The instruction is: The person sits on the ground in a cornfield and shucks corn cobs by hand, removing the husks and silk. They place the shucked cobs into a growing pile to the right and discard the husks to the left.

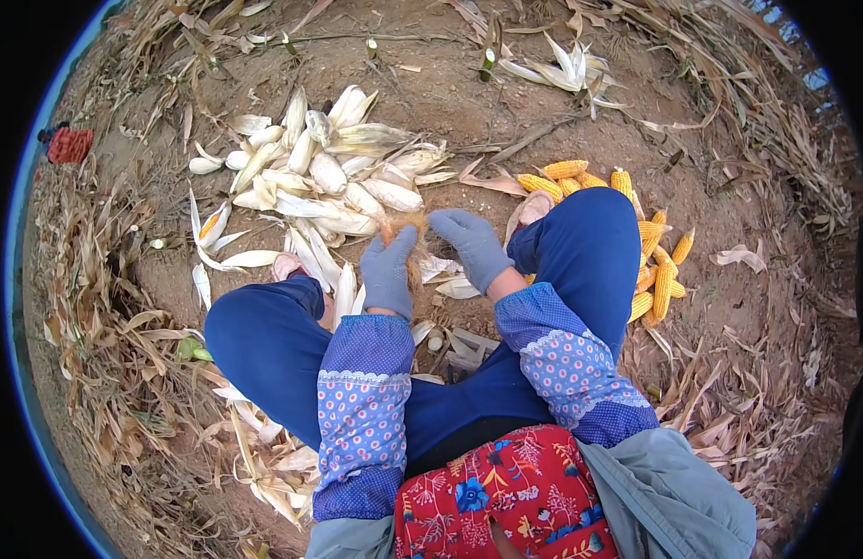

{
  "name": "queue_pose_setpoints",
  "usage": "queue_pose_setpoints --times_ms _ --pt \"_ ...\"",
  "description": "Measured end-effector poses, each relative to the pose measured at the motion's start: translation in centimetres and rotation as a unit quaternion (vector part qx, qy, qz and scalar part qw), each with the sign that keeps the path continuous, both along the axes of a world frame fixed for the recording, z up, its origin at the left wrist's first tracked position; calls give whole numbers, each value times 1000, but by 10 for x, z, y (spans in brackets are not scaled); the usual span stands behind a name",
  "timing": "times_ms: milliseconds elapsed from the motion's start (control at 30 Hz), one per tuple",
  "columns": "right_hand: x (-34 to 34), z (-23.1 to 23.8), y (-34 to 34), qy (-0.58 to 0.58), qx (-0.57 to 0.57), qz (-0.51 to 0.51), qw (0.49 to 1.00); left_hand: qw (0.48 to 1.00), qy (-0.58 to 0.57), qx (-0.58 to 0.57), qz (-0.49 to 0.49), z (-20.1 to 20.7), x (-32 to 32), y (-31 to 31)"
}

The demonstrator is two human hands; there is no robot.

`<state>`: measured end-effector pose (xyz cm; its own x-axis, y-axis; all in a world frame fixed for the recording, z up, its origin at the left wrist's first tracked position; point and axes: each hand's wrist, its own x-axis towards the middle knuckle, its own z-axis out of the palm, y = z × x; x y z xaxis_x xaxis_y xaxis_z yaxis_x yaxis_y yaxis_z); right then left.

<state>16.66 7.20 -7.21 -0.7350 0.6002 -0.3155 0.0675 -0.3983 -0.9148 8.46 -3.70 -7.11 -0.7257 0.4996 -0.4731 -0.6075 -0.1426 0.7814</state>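
Note:
Both my hands wear grey gloves and meet between my bent knees. My left hand (pixel 388 272) is closed at the brown corn silk (pixel 414 233), which pokes out above and beside its fingers; any ear behind the silk is hidden. Close by on the right, my right hand (pixel 471 246) has its fingers stretched toward the silk, with nothing visible in them. Just beyond the hands lies a heap of unhusked corn ears (pixel 329 172) in pale husks. Husked yellow corn cobs (pixel 664 279) are piled around my right knee.
Loose husks (pixel 458 287) lie on the soil between my legs. A partly opened ear (pixel 211 226) rests left of the heap. Cut stalk stubs (pixel 488 61) stick up farther off, and dry leaves (pixel 105 307) cover the ground at the sides. Someone in red (pixel 70 145) is far left.

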Motion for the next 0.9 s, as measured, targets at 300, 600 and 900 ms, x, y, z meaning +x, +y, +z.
queue_pose_setpoints --times_ms 300,600,900 --pt "1 -5 2 -30 56 5 998 999 46 -16 -22 -1 4 1" --pt "-2 -34 2 -138 176 -29 974 983 160 -85 -41 -3 16 7" --pt "8 -37 18 -253 213 -136 934 989 134 -60 14 4 6 1"
